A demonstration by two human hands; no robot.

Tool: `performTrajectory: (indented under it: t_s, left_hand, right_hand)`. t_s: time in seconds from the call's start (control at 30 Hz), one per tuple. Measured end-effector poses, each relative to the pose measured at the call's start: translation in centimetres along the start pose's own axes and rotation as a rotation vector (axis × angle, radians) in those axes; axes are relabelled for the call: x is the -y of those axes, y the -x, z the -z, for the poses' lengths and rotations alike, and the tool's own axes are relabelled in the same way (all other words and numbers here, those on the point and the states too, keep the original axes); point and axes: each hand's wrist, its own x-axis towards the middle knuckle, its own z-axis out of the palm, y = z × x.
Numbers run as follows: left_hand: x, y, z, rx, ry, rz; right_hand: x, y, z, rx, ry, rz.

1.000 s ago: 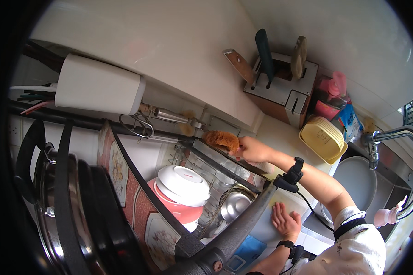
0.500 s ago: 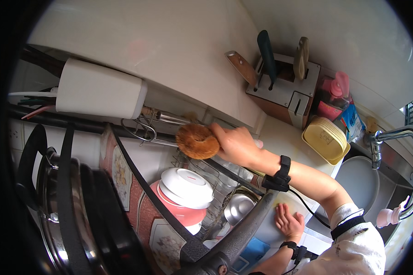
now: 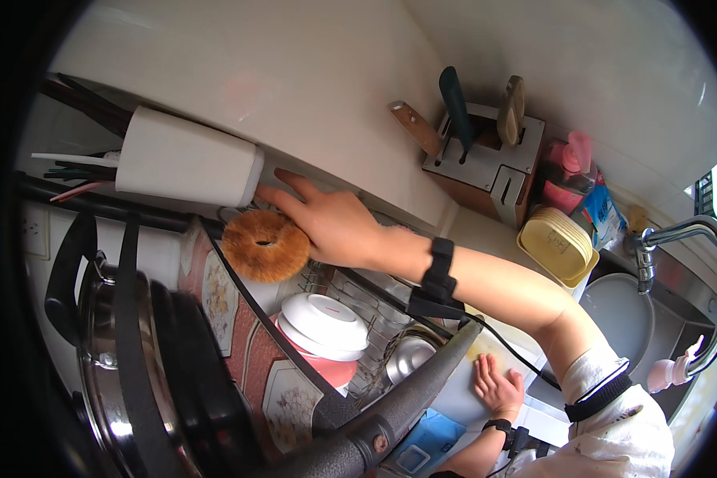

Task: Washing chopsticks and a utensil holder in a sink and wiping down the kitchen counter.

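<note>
My right hand [image 3: 338,227] reaches far left across the picture and holds a round brown bristle scrub brush [image 3: 264,248]. Two of its fingers stretch toward the base of a white utensil holder [image 3: 187,159], which lies sideways in this tilted view. Any brush handle is hidden. Below the brush stands a wire dish rack [image 3: 358,299] with white bowls [image 3: 323,319] stacked on a pink one. My left hand [image 3: 499,388] rests flat on a pale surface at the lower middle, fingers spread and holding nothing.
Pans [image 3: 111,350] hang or stand at the lower left beside dark metal rack bars [image 3: 382,430]. Toward the upper right are a knife block [image 3: 486,159], a pink pump bottle [image 3: 570,171] and stacked yellow containers [image 3: 558,247]. A faucet [image 3: 645,263] overhangs the sink [image 3: 677,295].
My right hand has carried the brush leftward, closer to the utensil holder, and two fingers now extend. The left hand stays flat in place. The view has shifted slightly.
</note>
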Motion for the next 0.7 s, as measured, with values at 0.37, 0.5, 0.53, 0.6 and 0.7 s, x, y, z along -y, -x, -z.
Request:
performTrajectory:
  t_s: [0.37,0.5,0.53,0.6,0.7]
  left_hand:
    - [0.0,0.1,0.0,-0.021,0.040,-0.002]
    - [-0.1,0.1,0.1,-0.005,-0.006,0.002]
    - [0.0,0.0,0.1,-0.036,-0.038,0.004]
    - [-0.2,-0.1,0.2,-0.041,-0.029,0.003]
    - [-0.1,-0.1,0.2,-0.042,-0.016,0.006]
  right_hand:
    - [-0.5,-1.9,0.5,0.283,0.071,0.014]
    - [-0.3,-1.2,1.7,0.267,0.064,0.080]
    - [-0.4,-1.0,2.0,0.254,0.024,0.113]
    - [-0.4,-0.8,2.5,0.243,-0.011,0.145]
    - [-0.4,-0.4,2.7,0.275,-0.008,0.180]
